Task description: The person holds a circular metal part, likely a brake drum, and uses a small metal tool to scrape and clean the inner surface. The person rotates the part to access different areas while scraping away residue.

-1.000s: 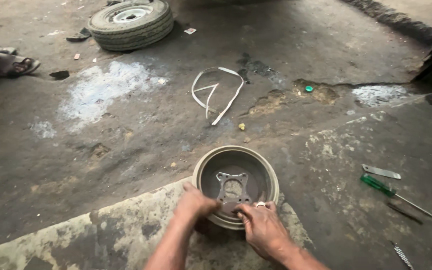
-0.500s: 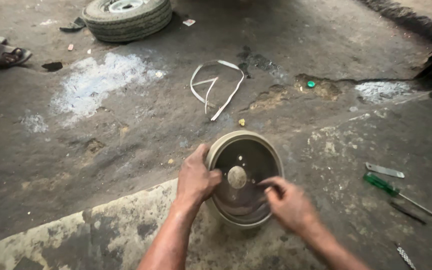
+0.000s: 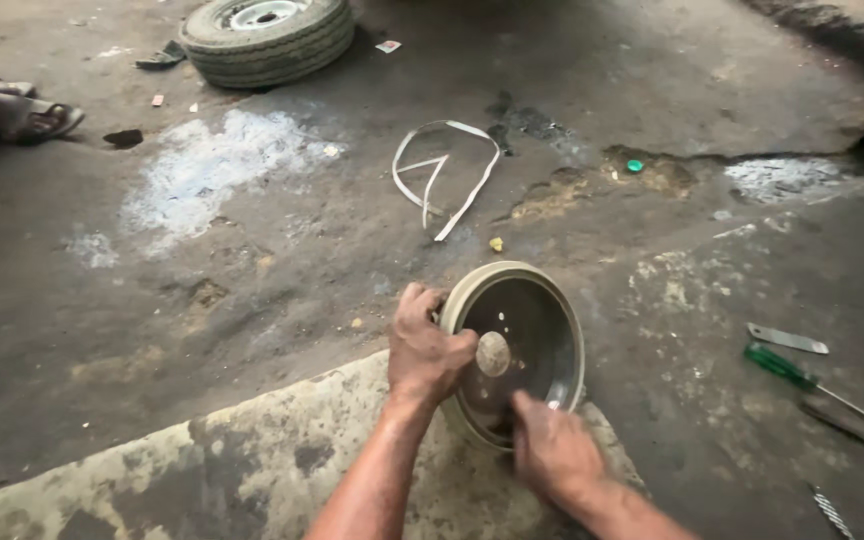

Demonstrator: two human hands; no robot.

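A round metal brake drum with a pale rim and dark inside stands tilted on its edge on the stained concrete floor. My left hand grips its left rim, thumb over the edge. My right hand holds the drum's lower rim from the front. A small round hub cap shows at the drum's centre.
A green-handled screwdriver and a flat metal blade lie to the right. A bent white strap lies beyond the drum. A tyre rests at the far back. A person's sandalled foot is at the far left.
The drum lay flat with a bracket inside a second ago; both hands have tipped it up onto its edge, its open side now facing me, and the bracket is gone from view.
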